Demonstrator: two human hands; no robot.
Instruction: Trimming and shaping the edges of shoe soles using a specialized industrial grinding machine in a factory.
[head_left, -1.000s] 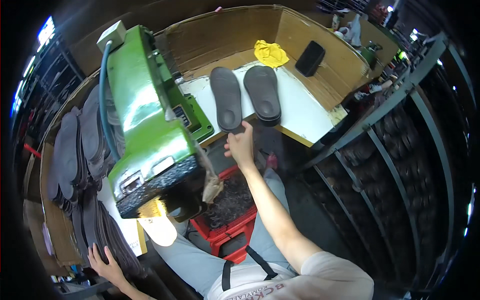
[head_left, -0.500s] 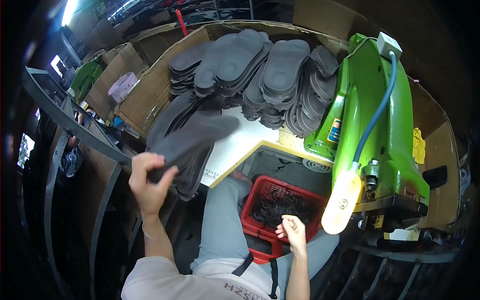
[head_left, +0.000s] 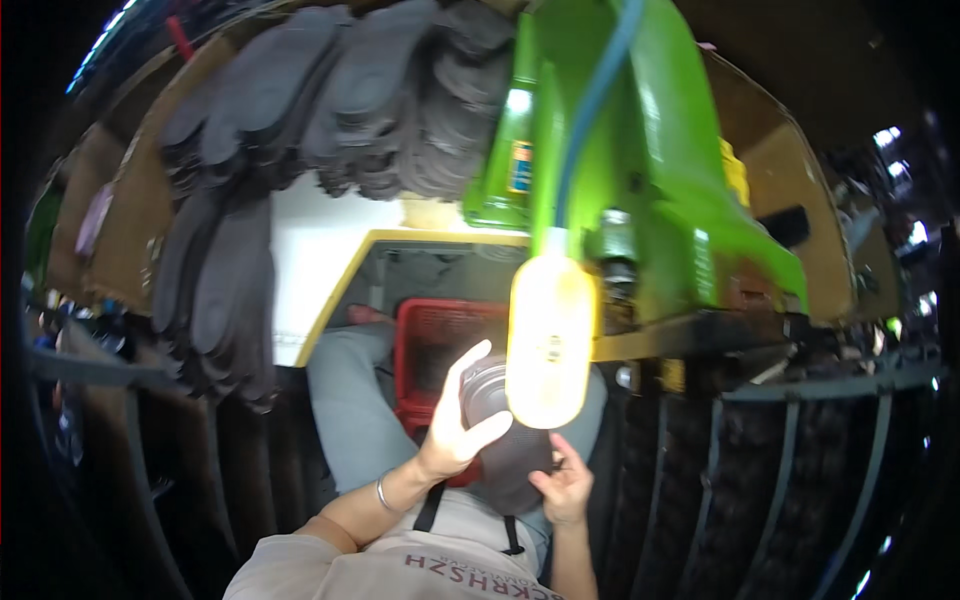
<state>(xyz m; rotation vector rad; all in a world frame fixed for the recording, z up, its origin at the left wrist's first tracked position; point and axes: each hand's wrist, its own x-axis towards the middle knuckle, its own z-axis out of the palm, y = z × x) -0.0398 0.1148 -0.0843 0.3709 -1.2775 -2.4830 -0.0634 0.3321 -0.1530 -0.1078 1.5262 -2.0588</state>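
A dark grey shoe sole (head_left: 508,468) is held between my two hands, in front of my lap. My left hand (head_left: 452,432) grips its upper left side, thumb lying across the face and fingers along the edge. At the lower right edge, my right hand (head_left: 566,486) pinches the sole between thumb and fingers. A glowing yellow-white lamp head (head_left: 548,345) hides part of the sole's upper right. Below and behind the sole sits a red plastic basket (head_left: 402,350), partly covered by it.
Stacks of dark soles (head_left: 375,75) lie on the white, yellow-edged worktable (head_left: 300,245), with more at its left (head_left: 222,285). A large green machine (head_left: 660,170) stands at right, a blue lamp hose (head_left: 590,110) before it. Cardboard panels (head_left: 150,200) and metal rails (head_left: 800,390) surround the place.
The view has turned right. My left hand has brought the sole from beside the left stack to my lap under the lamp, and my right hand has taken hold of it too.
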